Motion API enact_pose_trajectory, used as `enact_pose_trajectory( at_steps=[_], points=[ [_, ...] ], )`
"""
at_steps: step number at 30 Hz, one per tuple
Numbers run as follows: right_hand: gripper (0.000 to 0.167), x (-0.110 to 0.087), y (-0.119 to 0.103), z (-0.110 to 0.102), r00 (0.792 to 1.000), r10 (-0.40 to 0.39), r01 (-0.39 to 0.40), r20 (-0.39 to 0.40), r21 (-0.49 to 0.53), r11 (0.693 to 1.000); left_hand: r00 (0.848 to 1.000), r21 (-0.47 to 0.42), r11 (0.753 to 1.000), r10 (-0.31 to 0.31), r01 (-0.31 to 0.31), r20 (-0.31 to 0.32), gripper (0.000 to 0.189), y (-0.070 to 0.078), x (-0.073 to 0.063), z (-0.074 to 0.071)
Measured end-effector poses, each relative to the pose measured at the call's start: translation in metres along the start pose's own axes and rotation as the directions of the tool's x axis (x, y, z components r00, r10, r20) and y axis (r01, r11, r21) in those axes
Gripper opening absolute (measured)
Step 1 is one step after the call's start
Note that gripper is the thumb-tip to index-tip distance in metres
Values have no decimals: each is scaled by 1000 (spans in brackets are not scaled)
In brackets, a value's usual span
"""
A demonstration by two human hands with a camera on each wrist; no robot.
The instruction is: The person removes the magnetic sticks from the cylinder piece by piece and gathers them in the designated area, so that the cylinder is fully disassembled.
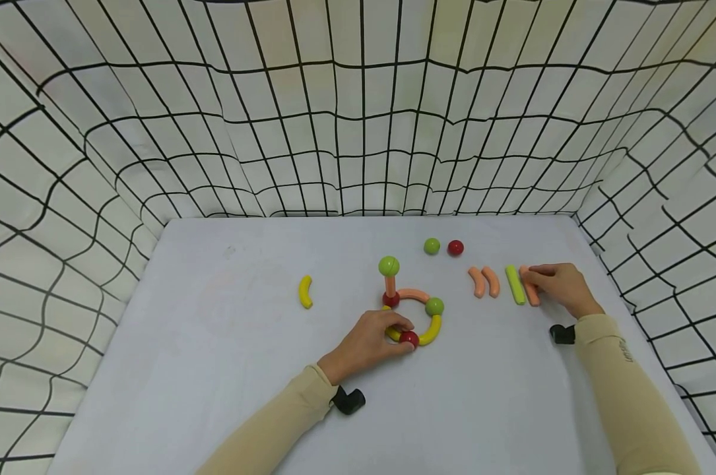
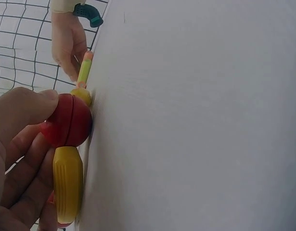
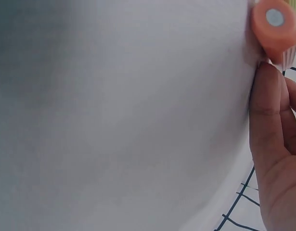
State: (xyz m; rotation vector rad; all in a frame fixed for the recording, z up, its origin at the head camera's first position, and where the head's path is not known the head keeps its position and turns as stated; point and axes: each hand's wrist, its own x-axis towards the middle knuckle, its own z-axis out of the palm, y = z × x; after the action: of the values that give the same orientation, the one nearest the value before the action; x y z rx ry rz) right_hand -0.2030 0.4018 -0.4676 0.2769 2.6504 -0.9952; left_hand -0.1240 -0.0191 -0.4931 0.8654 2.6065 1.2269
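Note:
A ring of curved rods and balls lies mid-table. My left hand [image 1: 369, 340] holds its near red ball [image 1: 409, 339], with the thumb on the ball in the left wrist view. Joined to that ball are a yellow curved rod [image 1: 431, 330] and another partly under my fingers. A green ball [image 1: 434, 307] and an orange curved rod [image 1: 414, 295] form the far side. From the ring's other red ball [image 1: 390, 300] an orange rod [image 1: 390, 285] stands upright, topped by a green ball [image 1: 389, 266]. At the right, my right hand [image 1: 562, 287] pinches a straight orange rod [image 1: 530, 286] lying on the table.
Beside that rod lie a straight green rod [image 1: 515, 285] and two curved orange rods [image 1: 484, 282]. Farther back sit a loose green ball [image 1: 431, 246] and a red ball [image 1: 455, 248]. One yellow curved rod [image 1: 305, 291] lies left. Black-gridded white walls [image 1: 363, 138] border the table.

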Motion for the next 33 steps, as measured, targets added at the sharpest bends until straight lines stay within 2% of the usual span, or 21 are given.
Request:
enact_pose_trajectory(
  at_steps=[5, 9, 13, 17, 21, 26, 33],
  points=[
    [81, -2, 2, -3, 999, 29, -30, -15, -8, 1000, 1000, 13, 1000, 9, -9, 9, 30, -1, 2, -2],
    [80, -5, 2, -3, 998, 24, -23, -50, 7, 1000, 1000, 12, 1000, 7, -7, 20, 30, -1, 3, -3],
    [74, -8, -2, 1, 993, 7, -6, -120, 11, 1000, 999, 14, 1000, 14, -14, 29, 29, -3, 4, -4],
    [65, -12, -13, 6, 978, -20, 26, -208, 25, 999, 999, 15, 1000, 21, -22, 34, 29, -4, 4, -4],
    [59, -16, -26, 11, 963, -59, 69, -262, 29, 997, 999, 12, 1000, 22, -22, 32, 30, -4, 3, -4],
    [53, -24, -42, 17, 949, -111, 132, -294, 53, 990, 1000, -40, 999, 27, -27, -3, 32, -3, 0, -6],
    [51, -34, -65, 27, 945, -165, 195, -282, 83, 977, 994, -121, 990, 58, -70, -94, 31, -8, -5, -12]
  ],
)
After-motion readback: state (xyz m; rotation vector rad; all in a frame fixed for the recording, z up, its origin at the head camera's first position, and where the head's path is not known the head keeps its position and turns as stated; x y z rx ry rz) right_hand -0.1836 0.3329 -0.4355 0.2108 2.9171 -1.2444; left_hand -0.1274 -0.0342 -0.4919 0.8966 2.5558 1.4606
